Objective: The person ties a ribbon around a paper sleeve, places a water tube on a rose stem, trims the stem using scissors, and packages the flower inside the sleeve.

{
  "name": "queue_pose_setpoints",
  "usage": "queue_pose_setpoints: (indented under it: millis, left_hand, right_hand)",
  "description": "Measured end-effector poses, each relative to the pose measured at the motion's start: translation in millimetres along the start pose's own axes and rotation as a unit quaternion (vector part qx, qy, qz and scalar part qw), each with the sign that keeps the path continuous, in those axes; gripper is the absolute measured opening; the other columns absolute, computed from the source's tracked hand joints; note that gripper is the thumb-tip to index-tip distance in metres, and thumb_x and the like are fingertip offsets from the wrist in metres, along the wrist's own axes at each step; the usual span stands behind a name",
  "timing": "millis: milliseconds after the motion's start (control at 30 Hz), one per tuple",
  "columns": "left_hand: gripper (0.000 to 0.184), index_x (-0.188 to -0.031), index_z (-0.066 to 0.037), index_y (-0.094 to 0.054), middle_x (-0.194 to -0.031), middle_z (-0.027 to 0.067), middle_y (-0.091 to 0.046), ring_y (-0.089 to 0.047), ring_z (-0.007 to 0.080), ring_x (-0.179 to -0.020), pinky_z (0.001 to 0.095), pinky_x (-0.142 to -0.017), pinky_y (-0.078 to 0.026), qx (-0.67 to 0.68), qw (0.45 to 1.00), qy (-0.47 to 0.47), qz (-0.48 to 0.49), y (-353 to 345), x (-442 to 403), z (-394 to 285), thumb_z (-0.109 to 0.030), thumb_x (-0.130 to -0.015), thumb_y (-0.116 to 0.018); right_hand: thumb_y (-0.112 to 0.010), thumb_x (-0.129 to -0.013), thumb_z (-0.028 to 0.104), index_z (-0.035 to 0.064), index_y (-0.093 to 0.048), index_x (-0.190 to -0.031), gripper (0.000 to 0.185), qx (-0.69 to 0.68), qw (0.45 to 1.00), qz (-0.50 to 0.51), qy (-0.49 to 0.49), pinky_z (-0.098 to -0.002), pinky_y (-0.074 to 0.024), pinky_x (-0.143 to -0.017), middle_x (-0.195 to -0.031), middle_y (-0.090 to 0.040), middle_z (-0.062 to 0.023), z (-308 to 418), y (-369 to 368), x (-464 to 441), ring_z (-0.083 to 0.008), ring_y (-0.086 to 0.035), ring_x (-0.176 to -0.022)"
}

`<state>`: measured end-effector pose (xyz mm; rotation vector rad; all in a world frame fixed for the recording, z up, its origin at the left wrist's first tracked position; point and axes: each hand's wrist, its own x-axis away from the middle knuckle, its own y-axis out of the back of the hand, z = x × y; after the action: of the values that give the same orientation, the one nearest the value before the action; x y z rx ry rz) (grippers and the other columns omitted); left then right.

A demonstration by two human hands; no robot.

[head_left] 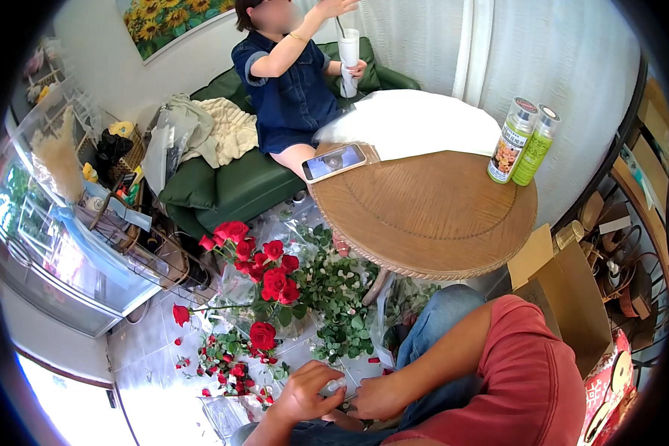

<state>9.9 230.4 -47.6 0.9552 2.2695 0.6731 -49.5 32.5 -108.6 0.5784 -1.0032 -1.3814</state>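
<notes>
Low in the head view, above the lap, are my left hand (310,392) and my right hand (379,398), close beside each other. My left fingers are curled around a small clear, whitish piece (334,386), too small to identify. The fingers of my right hand are bent and point down toward the left; what they hold, if anything, is hidden. Just beyond my hands, a red rose (262,335) stands out in front of a bunch of red roses (273,282) with green leaves. Cut leaves and stems (346,323) lie heaped beside the bunch.
A round wooden table (431,212) bears a phone (334,163) and two spray cans (512,141). Behind it, a person (293,97) sits on a green sofa (238,197) holding a white cup. An open cardboard box (572,297) stands at the right. Petals litter the tiled floor (145,364).
</notes>
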Motion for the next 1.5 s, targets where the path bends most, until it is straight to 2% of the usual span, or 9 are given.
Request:
queue_pose_setpoints:
  millis: [367, 600, 667, 700, 767, 1000, 1267, 1400, 1500]
  left_hand:
    - [0.022, -0.095, 0.001, -0.073, -0.089, 0.0146, -0.074, -0.07, 0.0325, -0.081, 0.0397, -0.073, -0.056, 0.001, 1.0, -0.004, 0.001, -1, 0, 1, -0.006, -0.076, -0.083]
    - [0.022, -0.095, 0.001, -0.073, -0.088, 0.0142, -0.073, -0.069, 0.0319, -0.079, 0.039, -0.072, -0.056, -0.002, 1.0, -0.004, 0.002, 0, 0, 0, -0.006, -0.076, -0.083]
    - [0.022, -0.095, 0.001, -0.073, -0.088, 0.0142, -0.073, -0.069, 0.0318, -0.079, 0.0388, -0.071, -0.056, -0.001, 1.0, -0.002, 0.002, 0, 0, 0, -0.006, -0.076, -0.083]
    - [0.022, -0.095, 0.001, -0.073, -0.088, 0.0141, -0.073, -0.069, 0.0317, -0.079, 0.0387, -0.071, -0.056, -0.001, 1.0, -0.004, 0.001, 0, 0, 0, -0.006, -0.076, -0.083]
    - [0.022, -0.095, 0.001, -0.073, -0.088, 0.014, -0.073, -0.069, 0.0317, -0.079, 0.0386, -0.071, -0.056, -0.001, 1.0, -0.005, 0.0, 0, 0, 0, -0.006, -0.076, -0.083]
    - [0.022, -0.095, 0.001, -0.073, -0.089, 0.014, -0.074, -0.07, 0.032, -0.081, 0.0388, -0.073, -0.057, -0.003, 1.0, 0.001, 0.005, -1, 1, 1, -0.006, -0.076, -0.083]
    - [0.023, -0.096, 0.001, -0.073, -0.091, 0.0146, -0.074, -0.07, 0.0324, -0.082, 0.0393, -0.074, -0.057, 0.002, 1.0, 0.003, 0.009, -1, 0, 0, -0.006, -0.077, -0.083]
    - [0.023, -0.096, 0.001, -0.073, -0.091, 0.0146, -0.074, -0.07, 0.0325, -0.082, 0.0393, -0.074, -0.057, 0.0, 1.0, 0.0, 0.012, -1, 1, 2, -0.006, -0.077, -0.083]
    - [0.023, -0.096, 0.001, -0.073, -0.09, 0.0146, -0.074, -0.071, 0.0324, -0.081, 0.0393, -0.074, -0.057, 0.001, 1.0, -0.003, 0.009, -1, 0, 1, -0.006, -0.077, -0.083]
  right_hand:
    - [-0.074, -0.079, 0.015, -0.0007, -0.058, -0.124, 0.05, -0.013, 1.0, 0.002, -0.007, -0.0486, -0.0559, -0.075, -0.086, -0.075, -0.012, -1, -4, -1, -0.0342, -0.075, -0.086]
    - [-0.074, -0.08, 0.015, 0.0011, -0.05, -0.132, 0.059, -0.017, 1.0, 0.002, -0.012, -0.0488, -0.0551, -0.076, -0.086, -0.075, -0.011, 5, 13, 6, -0.0344, -0.075, -0.087]
    - [-0.078, -0.082, 0.031, 0.0038, -0.062, -0.124, 0.053, -0.026, 0.998, 0.041, -0.033, -0.0464, -0.0548, -0.08, -0.103, -0.07, -0.0125, 6, 17, 5, -0.0326, -0.072, -0.096]
    - [-0.078, -0.082, 0.031, 0.0038, -0.062, -0.124, 0.053, -0.026, 0.998, 0.041, -0.033, -0.0464, -0.0548, -0.08, -0.103, -0.07, -0.0125, 6, 16, 5, -0.0326, -0.072, -0.096]
    - [-0.074, -0.08, 0.014, 0.0017, -0.048, -0.134, 0.061, -0.028, 0.999, 0.0, -0.017, -0.0485, -0.0547, -0.077, -0.086, -0.074, -0.011, 4, 10, 5, -0.0347, -0.075, -0.087]
    - [-0.074, -0.079, 0.014, 0.0007, -0.049, -0.135, 0.062, -0.022, 1.0, 0.003, -0.013, -0.0491, -0.0552, -0.074, -0.085, -0.074, -0.0129, 3, 7, 4, -0.0357, -0.075, -0.083]
    - [-0.074, -0.078, 0.015, -0.0017, -0.065, -0.116, 0.043, -0.039, 0.999, -0.008, -0.011, -0.0482, -0.0566, -0.071, -0.082, -0.074, -0.015, 2, 5, 3, -0.0353, -0.075, -0.082]
    - [-0.074, -0.078, 0.016, -0.0013, -0.061, -0.123, 0.05, -0.036, 0.999, 0.015, -0.003, -0.0482, -0.0567, -0.071, -0.082, -0.074, -0.0142, 1, 7, 3, -0.0354, -0.075, -0.082]
    - [-0.073, -0.079, 0.016, -0.0007, -0.057, -0.129, 0.055, -0.021, 1.0, -0.013, -0.011, -0.0485, -0.0568, -0.071, -0.084, -0.075, -0.0137, 6, 14, 6, -0.0362, -0.075, -0.083]
